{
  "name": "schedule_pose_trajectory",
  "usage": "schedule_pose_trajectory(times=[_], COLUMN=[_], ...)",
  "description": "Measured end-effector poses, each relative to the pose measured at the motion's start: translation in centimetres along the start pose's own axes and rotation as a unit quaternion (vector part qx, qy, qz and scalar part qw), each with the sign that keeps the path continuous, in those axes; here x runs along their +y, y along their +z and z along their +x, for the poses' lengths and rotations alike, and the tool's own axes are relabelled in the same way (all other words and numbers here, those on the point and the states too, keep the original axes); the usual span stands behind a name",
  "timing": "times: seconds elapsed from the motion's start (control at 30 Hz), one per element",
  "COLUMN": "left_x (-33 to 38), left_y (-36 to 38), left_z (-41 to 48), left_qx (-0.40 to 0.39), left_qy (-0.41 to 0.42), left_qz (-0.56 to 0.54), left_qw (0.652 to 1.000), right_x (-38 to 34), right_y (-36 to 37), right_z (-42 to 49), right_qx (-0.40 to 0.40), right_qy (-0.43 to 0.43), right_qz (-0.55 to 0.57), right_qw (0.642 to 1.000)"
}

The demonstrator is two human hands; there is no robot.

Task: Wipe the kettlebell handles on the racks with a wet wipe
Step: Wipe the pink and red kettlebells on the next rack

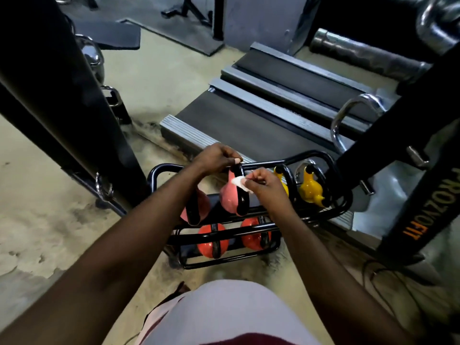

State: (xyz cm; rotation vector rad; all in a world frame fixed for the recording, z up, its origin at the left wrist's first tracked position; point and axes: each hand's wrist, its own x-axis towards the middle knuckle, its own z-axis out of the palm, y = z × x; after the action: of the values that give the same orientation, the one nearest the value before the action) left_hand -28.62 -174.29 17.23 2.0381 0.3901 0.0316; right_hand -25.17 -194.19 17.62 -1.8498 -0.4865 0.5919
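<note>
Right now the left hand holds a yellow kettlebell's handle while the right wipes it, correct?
No: that kettlebell is pink, not yellow, as the head view shows. The left hand holds its handle while the right hand presses a wipe to it.

Black machine upright (408,185) — vertical lettering "PROZNOFIT", last three letters orange.

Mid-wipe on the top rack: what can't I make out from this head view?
1. Head view: handle top of the pink kettlebell, covered by the left hand gripping it.
2. Head view: part of the wet wipe, tucked under the right hand pinching it.
3. Head view: the inner yellow kettlebell, mostly behind the right hand.
</note>
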Motion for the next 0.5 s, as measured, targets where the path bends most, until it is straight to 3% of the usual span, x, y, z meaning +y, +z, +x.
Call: schedule_pose_trajectory(times=[0.1,0.17,0.23,0.37,0.5], left_x=[-0.3,-0.2,-0.1,0.4,0.1], left_y=[-0.2,-0.1,-0.3,-0.4,-0.6], left_z=[0.7,1.0,1.2,1.4,1.3], left_qx=[-0.036,-0.034,-0.03,-0.057,-0.055], left_qy=[0.013,0.021,0.031,0.046,0.047], left_qz=[-0.006,0.028,0.066,0.08,0.073], left_qw=[0.999,0.999,0.997,0.994,0.995], right_x=[-0.6,-0.5,-0.3,1.5,3.2], right_y=[1.9,3.1,3.9,3.5,2.1], right_z=[0.9,0.7,0.0,-2.4,-4.5], right_qx=[0.101,0.152,0.178,0.191,0.203], right_qy=[-0.122,-0.187,-0.217,-0.238,-0.238], right_qz=[-0.23,-0.403,-0.482,-0.481,-0.406], right_qw=[0.96,0.883,0.83,0.822,0.859])
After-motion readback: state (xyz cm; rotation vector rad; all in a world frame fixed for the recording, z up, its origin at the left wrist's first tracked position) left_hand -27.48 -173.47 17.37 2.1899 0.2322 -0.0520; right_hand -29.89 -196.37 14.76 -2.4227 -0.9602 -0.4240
